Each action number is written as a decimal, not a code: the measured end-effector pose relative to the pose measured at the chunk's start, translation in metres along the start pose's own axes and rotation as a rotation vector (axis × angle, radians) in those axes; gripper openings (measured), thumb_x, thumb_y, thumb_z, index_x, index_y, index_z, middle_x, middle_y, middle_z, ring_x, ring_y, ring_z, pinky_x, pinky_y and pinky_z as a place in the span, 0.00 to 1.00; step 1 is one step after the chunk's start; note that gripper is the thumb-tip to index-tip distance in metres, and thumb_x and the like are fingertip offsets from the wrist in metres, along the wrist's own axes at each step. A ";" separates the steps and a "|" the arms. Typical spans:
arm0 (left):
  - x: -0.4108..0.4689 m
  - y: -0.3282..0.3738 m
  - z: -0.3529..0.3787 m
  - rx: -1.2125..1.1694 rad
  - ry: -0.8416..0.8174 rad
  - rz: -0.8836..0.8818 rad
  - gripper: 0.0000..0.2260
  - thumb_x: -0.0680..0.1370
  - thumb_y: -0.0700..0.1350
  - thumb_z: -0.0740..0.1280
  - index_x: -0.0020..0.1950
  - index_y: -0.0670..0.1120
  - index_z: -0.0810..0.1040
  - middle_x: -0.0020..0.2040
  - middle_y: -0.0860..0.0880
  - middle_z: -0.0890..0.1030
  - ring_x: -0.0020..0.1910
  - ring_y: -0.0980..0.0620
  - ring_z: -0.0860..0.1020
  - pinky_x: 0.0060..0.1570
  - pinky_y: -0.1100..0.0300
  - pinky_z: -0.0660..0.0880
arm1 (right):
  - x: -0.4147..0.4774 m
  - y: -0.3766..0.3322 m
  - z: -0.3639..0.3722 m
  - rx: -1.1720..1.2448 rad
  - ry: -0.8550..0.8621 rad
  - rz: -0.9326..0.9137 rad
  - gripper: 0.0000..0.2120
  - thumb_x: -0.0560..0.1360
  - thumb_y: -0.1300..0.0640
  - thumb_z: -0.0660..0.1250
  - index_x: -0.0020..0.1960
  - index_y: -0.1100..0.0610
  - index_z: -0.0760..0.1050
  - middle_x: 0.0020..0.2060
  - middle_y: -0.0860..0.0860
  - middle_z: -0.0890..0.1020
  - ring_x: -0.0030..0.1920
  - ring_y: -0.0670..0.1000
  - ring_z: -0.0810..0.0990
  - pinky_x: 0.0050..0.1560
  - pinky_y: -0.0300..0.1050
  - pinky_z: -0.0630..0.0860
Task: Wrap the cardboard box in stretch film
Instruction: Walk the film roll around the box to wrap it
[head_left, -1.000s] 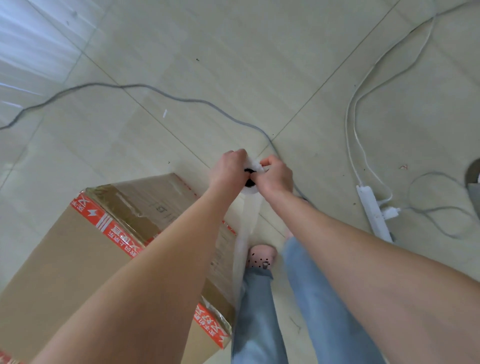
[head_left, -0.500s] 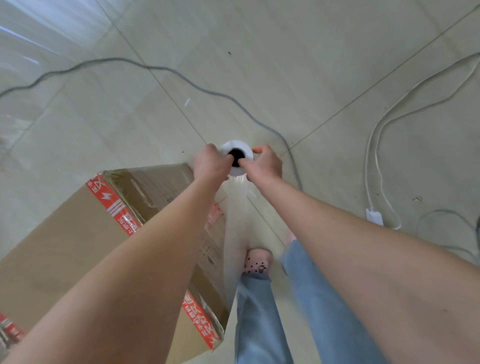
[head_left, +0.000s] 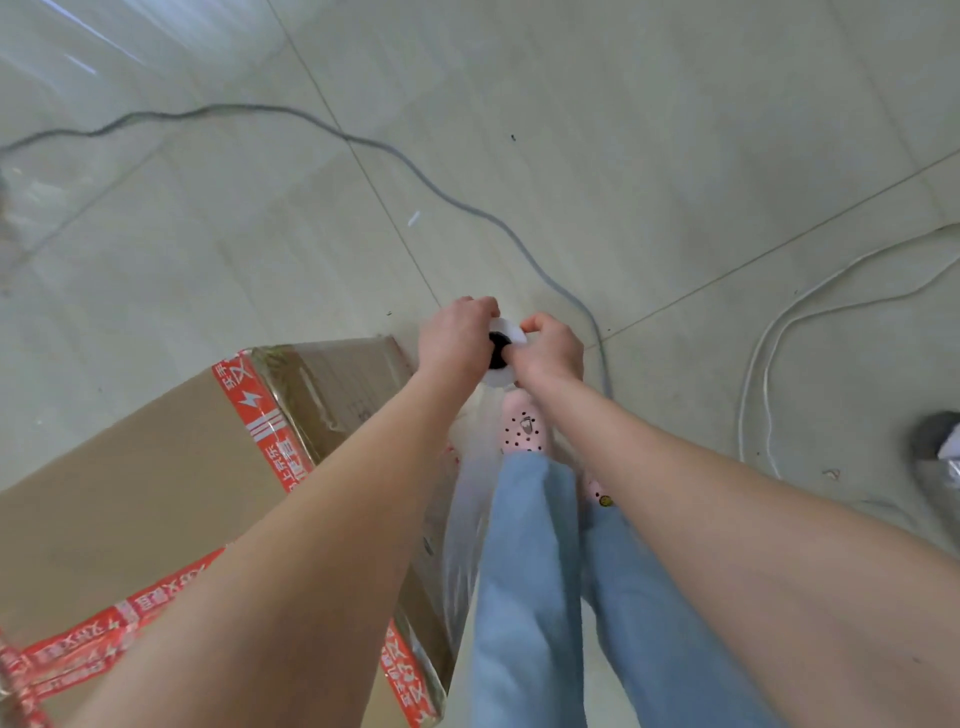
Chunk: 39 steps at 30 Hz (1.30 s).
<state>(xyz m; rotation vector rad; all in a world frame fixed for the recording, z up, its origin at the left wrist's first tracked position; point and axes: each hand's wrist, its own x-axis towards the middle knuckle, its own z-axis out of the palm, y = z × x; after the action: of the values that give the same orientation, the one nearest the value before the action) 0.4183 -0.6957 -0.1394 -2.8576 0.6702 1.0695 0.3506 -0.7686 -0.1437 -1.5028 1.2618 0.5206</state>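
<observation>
Gripping the roll from either side, the left hand and right hand hold it upright off the far right corner of the box. Its film runs down the box's right face. Thin and clingy, it likely handles best by the stiff roll ends.

The left forearm and the right forearm are bare, and so are the left hand and the right hand. The person wears loose, light blue trousers and pink clog shoes with small round holes. One shoe carries a dark charm on top, the other shoe a small yellow one.
</observation>
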 end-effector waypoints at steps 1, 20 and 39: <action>0.004 -0.001 -0.002 -0.007 -0.004 0.001 0.15 0.76 0.39 0.62 0.61 0.47 0.74 0.57 0.45 0.77 0.56 0.43 0.76 0.43 0.57 0.67 | 0.002 -0.003 -0.002 -0.023 0.001 -0.006 0.12 0.69 0.62 0.67 0.52 0.52 0.75 0.44 0.51 0.78 0.46 0.57 0.81 0.50 0.49 0.79; 0.032 -0.064 -0.032 -0.638 0.002 -0.475 0.10 0.71 0.44 0.66 0.34 0.42 0.68 0.32 0.45 0.76 0.37 0.42 0.83 0.37 0.51 0.79 | 0.020 -0.078 0.046 -0.101 -0.005 -0.027 0.11 0.68 0.58 0.67 0.49 0.51 0.70 0.43 0.51 0.78 0.46 0.58 0.82 0.45 0.46 0.78; 0.062 -0.110 -0.065 -0.409 0.074 -0.302 0.08 0.70 0.42 0.67 0.49 0.43 0.77 0.44 0.44 0.80 0.46 0.43 0.79 0.39 0.57 0.72 | 0.022 -0.119 0.072 -0.189 -0.042 -0.117 0.18 0.70 0.57 0.66 0.59 0.46 0.77 0.53 0.46 0.82 0.52 0.51 0.79 0.46 0.39 0.69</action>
<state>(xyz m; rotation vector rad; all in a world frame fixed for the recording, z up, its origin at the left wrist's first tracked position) 0.5440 -0.6309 -0.1434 -3.2025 0.0075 1.1679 0.4851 -0.7280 -0.1357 -1.7035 1.1085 0.6044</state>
